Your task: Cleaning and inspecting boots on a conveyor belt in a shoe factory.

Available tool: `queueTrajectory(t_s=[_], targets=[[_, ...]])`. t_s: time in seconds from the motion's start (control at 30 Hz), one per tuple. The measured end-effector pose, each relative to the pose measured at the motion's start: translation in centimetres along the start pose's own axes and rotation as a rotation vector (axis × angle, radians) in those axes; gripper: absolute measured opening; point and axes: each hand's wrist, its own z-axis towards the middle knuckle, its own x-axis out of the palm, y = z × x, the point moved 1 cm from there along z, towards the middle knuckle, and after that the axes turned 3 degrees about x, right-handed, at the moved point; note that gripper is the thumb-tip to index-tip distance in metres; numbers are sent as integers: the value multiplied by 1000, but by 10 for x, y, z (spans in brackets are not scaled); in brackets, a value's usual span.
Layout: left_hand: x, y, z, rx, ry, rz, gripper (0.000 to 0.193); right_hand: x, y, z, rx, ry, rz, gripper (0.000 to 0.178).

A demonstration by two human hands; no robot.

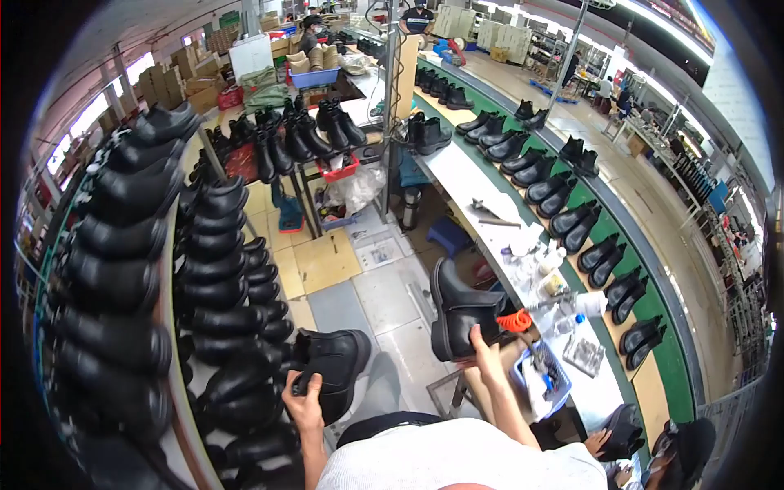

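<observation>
In my left hand is a black ankle boot, gripped by its upper, with its toe turned to the right. My right hand holds another black ankle boot at the shaft, thumb on the outside and sole facing left. The two boots are apart, held above the floor in front of my body. Close to the left boot is a rack packed with black boots. Beside the right boot runs an orange coiled hose at the bench edge.
The white bench on the right carries bottles, tools and a blue basket. Beyond it, paired boots stand along a green conveyor. A co-worker's hand touches a boot at lower right. A blue stool stands under the bench.
</observation>
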Motion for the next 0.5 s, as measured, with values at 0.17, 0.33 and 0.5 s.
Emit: queueTrajectory(t_s=[0.17, 0.33, 0.5], targets=[[69, -31, 144, 155, -41, -209, 28, 22, 70, 110, 267, 68, 244, 65], [154, -38, 271, 289, 37, -412, 43, 40, 140, 213, 19, -151, 216, 63], [292, -19, 379, 82, 529, -997, 58, 36, 201, 359, -238, -273, 261, 65]])
